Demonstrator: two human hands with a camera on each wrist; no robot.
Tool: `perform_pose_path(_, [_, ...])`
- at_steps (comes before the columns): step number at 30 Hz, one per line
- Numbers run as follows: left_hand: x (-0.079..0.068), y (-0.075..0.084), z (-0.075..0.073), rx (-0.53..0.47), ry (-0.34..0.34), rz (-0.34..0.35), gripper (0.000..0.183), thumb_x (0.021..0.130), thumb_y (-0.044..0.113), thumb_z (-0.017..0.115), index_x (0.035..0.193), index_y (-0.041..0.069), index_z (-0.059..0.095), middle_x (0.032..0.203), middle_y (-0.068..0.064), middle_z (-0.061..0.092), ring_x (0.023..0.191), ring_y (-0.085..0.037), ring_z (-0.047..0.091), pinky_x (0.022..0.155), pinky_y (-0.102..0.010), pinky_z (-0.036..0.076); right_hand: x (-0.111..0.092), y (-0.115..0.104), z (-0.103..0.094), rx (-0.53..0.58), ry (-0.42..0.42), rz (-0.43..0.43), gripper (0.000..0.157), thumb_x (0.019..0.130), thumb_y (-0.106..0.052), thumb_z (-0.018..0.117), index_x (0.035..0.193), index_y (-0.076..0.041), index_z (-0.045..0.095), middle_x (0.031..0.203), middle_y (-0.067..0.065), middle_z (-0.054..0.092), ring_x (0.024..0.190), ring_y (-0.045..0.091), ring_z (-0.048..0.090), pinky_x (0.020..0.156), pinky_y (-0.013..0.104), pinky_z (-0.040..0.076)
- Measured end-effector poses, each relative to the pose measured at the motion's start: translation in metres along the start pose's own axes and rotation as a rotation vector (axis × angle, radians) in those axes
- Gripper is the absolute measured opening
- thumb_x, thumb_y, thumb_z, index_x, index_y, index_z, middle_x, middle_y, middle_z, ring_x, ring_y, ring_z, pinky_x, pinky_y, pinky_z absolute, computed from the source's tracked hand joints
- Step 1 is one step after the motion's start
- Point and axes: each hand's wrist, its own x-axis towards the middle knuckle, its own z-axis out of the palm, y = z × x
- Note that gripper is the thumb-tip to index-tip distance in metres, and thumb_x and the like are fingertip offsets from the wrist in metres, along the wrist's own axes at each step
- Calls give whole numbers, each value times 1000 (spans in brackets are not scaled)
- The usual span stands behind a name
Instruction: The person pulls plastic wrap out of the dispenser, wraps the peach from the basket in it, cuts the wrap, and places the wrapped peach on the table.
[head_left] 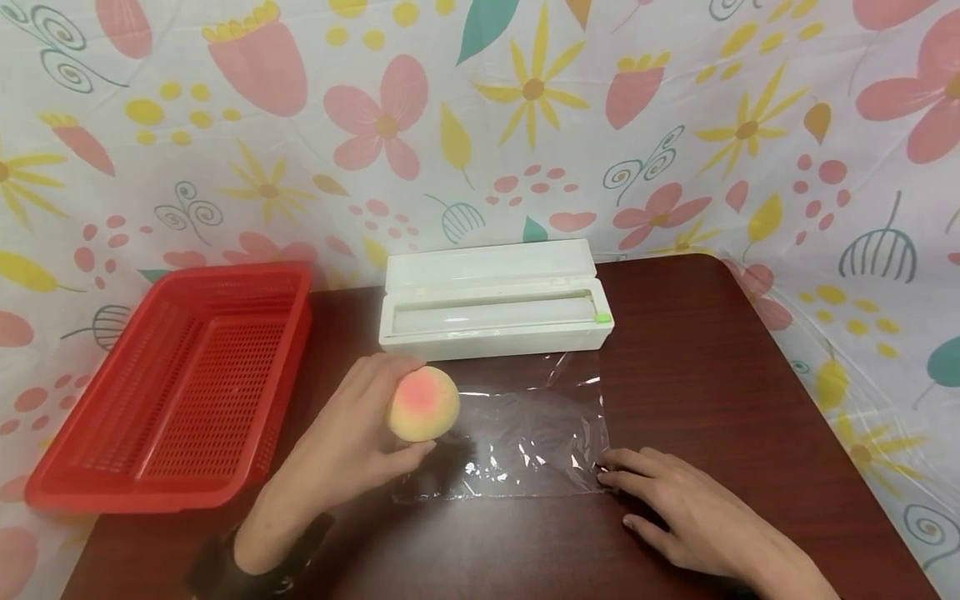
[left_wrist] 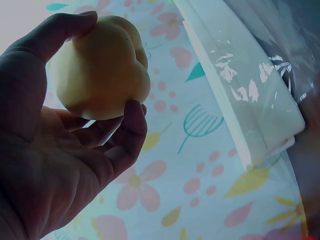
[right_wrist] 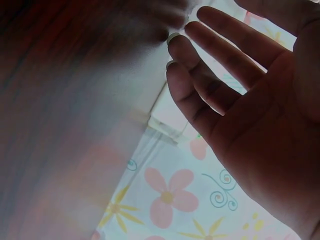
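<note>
Flowered cloth [head_left: 480, 125] backs the dark table [head_left: 690, 367]; left hand [head_left: 348, 442] grips a peach [head_left: 424, 405], right hand [head_left: 686, 504], relaxed, touches clear film [head_left: 532, 442].

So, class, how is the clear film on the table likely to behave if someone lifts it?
The clear film would probably hang floppy, since wrinkles run across it. It is likely light, as it looks thin and the table shows through. It might bunch up, given its creased right end.

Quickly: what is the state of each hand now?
Left hand: holding the peach.
Right hand: open, at the edge of the clear film.
</note>
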Motion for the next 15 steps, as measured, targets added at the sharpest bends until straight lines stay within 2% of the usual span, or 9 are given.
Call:
perform_pose_path(2, [2, 2, 3, -2, -5, 7, 82, 71, 28, 97, 141, 14, 56, 136, -1, 58, 123, -18, 52, 97, -41, 54, 1, 0, 0, 3, 12, -1, 49, 84, -25, 88, 130, -20, 74, 144, -8, 61, 124, 12, 61, 97, 40, 55])
perform_pose_path(4, [5, 5, 5, -6, -8, 15, 82, 71, 28, 97, 141, 13, 56, 135, -1, 57, 123, -18, 52, 96, -40, 54, 2, 0, 0, 11, 33, -4, 49, 83, -24, 89, 130, -20, 73, 144, -9, 61, 125, 11, 61, 101, 32, 52])
perform_pose_path(8, [8, 9, 8, -24, -12, 33, 83, 71, 28, 97, 142, 14, 56, 136, 0, 57, 123, -16, 51, 98, -39, 54, 8, -1, -2, 35, 88, -3, 51, 83, -22, 89, 131, -20, 72, 141, -11, 61, 127, 9, 61, 110, 16, 37])
perform_pose_path(15, [12, 13, 15, -44, -39, 55, 85, 71, 28, 97, 143, 14, 55, 139, 1, 54, 130, -16, 49, 104, -40, 53, 16, -1, -10, 31, 134, 40, 59, 87, -28, 84, 143, -18, 64, 144, -9, 59, 131, 11, 59, 115, 17, 32])
